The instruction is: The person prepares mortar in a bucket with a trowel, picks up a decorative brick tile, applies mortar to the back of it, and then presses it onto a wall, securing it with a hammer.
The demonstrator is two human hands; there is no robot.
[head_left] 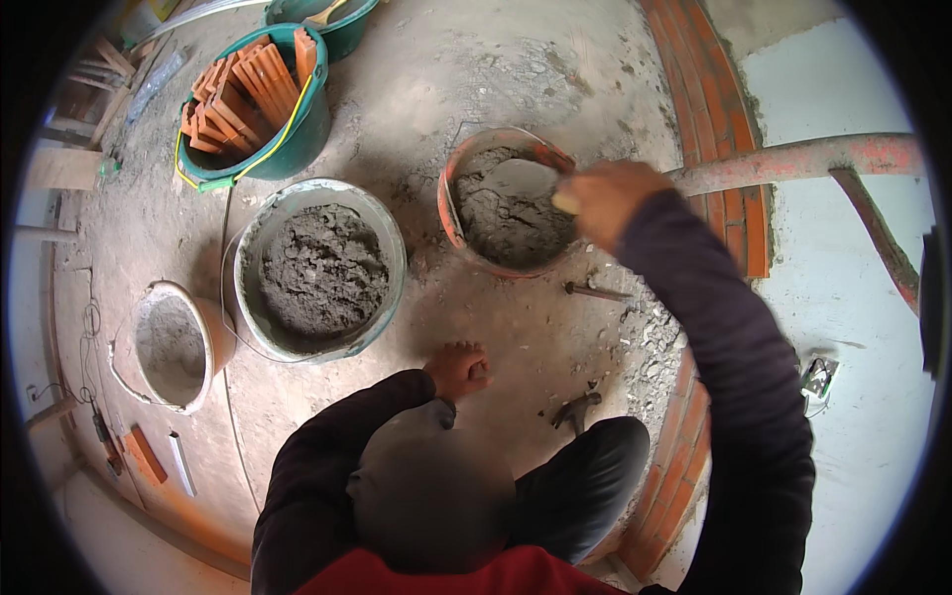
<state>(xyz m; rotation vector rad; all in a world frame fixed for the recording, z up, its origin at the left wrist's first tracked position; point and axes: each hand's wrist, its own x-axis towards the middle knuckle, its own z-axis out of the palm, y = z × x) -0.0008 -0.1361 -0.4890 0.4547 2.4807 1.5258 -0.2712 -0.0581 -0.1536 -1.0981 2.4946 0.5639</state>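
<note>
My right hand (pixel 617 203) grips the pale handle of a trowel (pixel 523 178) over an orange bucket (pixel 451 223). Grey wet mortar (pixel 506 226) fills much of that bucket, and the trowel's flat grey blade lies at the mortar's far side. Curled into a fist, my left hand (pixel 458 370) rests low in front of me, with nothing visible in it. Nearest to it stands a large grey-rimmed bucket (pixel 394 238) holding lumpy grey mortar (pixel 327 263).
A green bucket (pixel 315 124) of orange brick strips stands far left, another green bucket (pixel 347 35) behind it. At left is a pale bucket (pixel 208 362) of grey material. Hammers (pixel 595 292) (pixel 575 409) lie on the floor at right. A reddish pole (pixel 793 164) juts in beside the brick-edged wall.
</note>
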